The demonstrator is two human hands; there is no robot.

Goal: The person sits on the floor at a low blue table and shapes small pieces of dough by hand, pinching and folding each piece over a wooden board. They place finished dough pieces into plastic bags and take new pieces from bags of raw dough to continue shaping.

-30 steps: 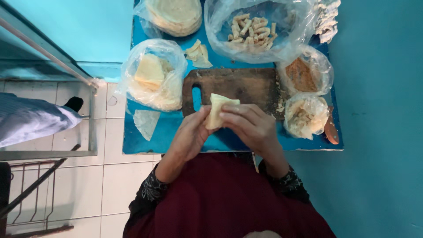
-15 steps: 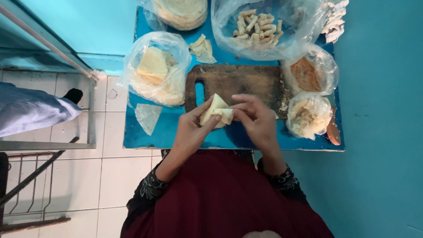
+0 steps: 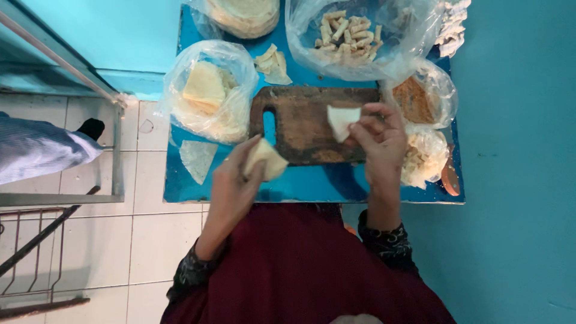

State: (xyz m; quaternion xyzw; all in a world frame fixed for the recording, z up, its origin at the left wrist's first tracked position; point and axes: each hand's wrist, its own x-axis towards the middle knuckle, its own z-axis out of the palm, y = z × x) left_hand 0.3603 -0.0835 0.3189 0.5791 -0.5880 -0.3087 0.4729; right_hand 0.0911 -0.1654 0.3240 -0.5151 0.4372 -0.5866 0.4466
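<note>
I see my left hand (image 3: 237,180) holding a folded pastry (image 3: 266,159), a pale little wedge, just over the near edge of the blue surface (image 3: 312,186). The fingers (image 3: 246,157) of that hand are curled and pressed around the pastry, with the thumb on its near side, so it sits snug in the grip. The folded pastry seems to point up and to the left, toward the plastic bag of pale sheets (image 3: 207,90), and its long side runs from that tip down toward the right. My right hand (image 3: 378,141) is off to the right, over the dark wooden cutting board (image 3: 306,123). Its fingers (image 3: 360,126) are pinching a small white wrapper piece (image 3: 342,120) by its right edge. That piece hangs out to the left of the fingers, and it looks like it touches or sits just above the board; I cannot tell which. Its wide side is by the fingers and its loose side faces left, toward the board's handle hole (image 3: 269,127). The two hands are well apart, with the bare middle of the board between them. The left hand is nearer to the bag of pale sheets and to the lone flat triangle (image 3: 197,159) lying on the surface. The right hand is nearer to the two small bags of filling (image 3: 423,129) on the right. A big bag of rolled sticks (image 3: 351,30) sits far up the surface, away from both hands.
</note>
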